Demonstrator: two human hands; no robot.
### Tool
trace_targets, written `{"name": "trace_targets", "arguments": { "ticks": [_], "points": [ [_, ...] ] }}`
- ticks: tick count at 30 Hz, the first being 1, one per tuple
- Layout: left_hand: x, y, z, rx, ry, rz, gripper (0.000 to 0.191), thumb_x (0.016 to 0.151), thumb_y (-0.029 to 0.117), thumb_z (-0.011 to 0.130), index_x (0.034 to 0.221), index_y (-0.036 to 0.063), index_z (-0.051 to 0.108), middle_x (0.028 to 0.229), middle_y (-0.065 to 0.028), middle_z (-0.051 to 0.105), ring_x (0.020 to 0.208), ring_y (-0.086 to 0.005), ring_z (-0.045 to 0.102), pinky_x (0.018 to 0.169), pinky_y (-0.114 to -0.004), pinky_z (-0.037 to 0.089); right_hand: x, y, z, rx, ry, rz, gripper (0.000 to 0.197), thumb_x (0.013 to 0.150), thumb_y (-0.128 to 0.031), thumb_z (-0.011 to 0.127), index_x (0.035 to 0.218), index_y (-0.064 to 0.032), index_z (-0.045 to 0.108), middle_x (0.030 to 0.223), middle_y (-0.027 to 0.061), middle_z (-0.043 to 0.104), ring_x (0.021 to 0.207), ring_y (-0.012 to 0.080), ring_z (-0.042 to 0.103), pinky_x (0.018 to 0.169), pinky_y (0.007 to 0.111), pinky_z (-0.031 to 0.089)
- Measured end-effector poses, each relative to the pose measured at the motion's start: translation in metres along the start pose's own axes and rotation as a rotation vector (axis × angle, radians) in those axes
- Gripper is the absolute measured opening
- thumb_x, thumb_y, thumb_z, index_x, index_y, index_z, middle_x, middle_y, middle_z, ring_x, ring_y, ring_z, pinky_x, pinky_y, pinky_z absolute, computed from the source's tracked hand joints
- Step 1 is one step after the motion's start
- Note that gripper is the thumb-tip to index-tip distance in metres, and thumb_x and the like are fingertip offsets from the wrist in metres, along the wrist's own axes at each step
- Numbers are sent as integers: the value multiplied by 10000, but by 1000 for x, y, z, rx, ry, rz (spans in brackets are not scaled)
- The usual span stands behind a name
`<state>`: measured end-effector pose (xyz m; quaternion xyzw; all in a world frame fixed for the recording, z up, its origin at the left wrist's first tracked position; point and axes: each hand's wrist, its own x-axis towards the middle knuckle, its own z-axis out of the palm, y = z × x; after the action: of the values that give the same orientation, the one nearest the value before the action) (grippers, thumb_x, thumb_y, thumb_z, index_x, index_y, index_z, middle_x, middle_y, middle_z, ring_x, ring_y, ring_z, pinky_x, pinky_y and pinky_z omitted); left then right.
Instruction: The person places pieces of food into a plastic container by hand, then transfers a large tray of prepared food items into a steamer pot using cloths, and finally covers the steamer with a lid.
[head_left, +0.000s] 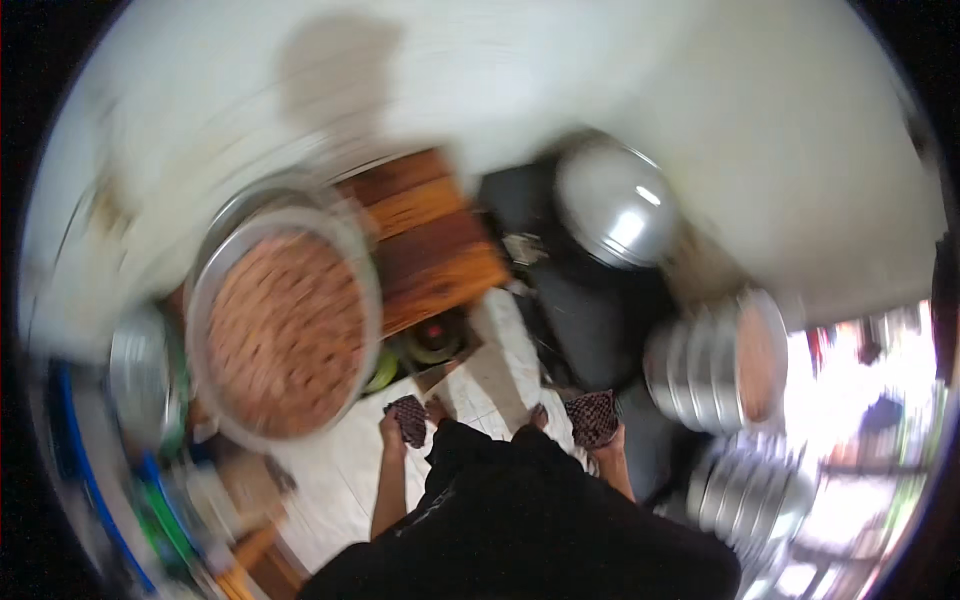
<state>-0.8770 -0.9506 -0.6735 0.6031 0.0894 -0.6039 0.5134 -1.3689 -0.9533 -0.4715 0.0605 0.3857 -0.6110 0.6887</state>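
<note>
My left hand (391, 436) grips a dark patterned pot holder or folded cloth (409, 421), low beside my body. A similar patterned cloth (592, 420) is in my right hand (612, 444), on the other side. Ahead and to the left of my left hand is a large round pan (196, 352) filled with a pitted brown mass (289, 337), blurred by motion. Past my right hand stands a stack of round metal pans (694, 371), its top one holding something brown. Neither hand touches the pans.
A wooden tabletop (427, 240) juts from the wall. A shiny domed metal vessel (619, 206) sits on a black stove or stand (600, 322). Another metal stack (750, 487) is at right. A round metal vessel (139, 375) and blue-edged items (82, 465) are at left. White floor tiles (352, 465) lie below.
</note>
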Motion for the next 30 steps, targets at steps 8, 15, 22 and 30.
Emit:
{"name": "trace_targets", "arguments": {
  "ticks": [8,15,22,30],
  "points": [
    [-135,32,405,274,-678,-41,487,1060,310,445,1437,4,489,1434,-130,549,1308,-290,531,1113,-448,410,-154,-182,-133,240,456,-827,379,1025,-353,428,1167,-59,620,1080,109,690,992,273,668,876,448,564],
    [-264,-61,672,338,-1038,309,551,1059,388,508,1427,-22,485,1410,-124,568,1274,-241,563,1074,-403,436,-193,-412,-160,27,670,-1094,373,1045,-347,477,1179,-47,653,1055,62,709,949,210,682,872,384,545],
    [-337,-162,811,617,-1040,332,556,1054,416,515,1354,-51,546,1291,-132,641,1098,-179,635,900,-334,530,-171,-527,-178,-408,781,-931,302,1028,-255,551,1138,-13,695,1033,77,745,881,168,720,769,333,562],
    [-391,-166,824,506,-809,304,438,1051,389,530,1199,-10,633,1146,-105,694,995,-181,677,874,-348,548,-173,-560,-167,-432,720,-1037,251,973,-188,654,1068,35,719,935,83,750,741,161,717,640,288,572]
  ]
}}
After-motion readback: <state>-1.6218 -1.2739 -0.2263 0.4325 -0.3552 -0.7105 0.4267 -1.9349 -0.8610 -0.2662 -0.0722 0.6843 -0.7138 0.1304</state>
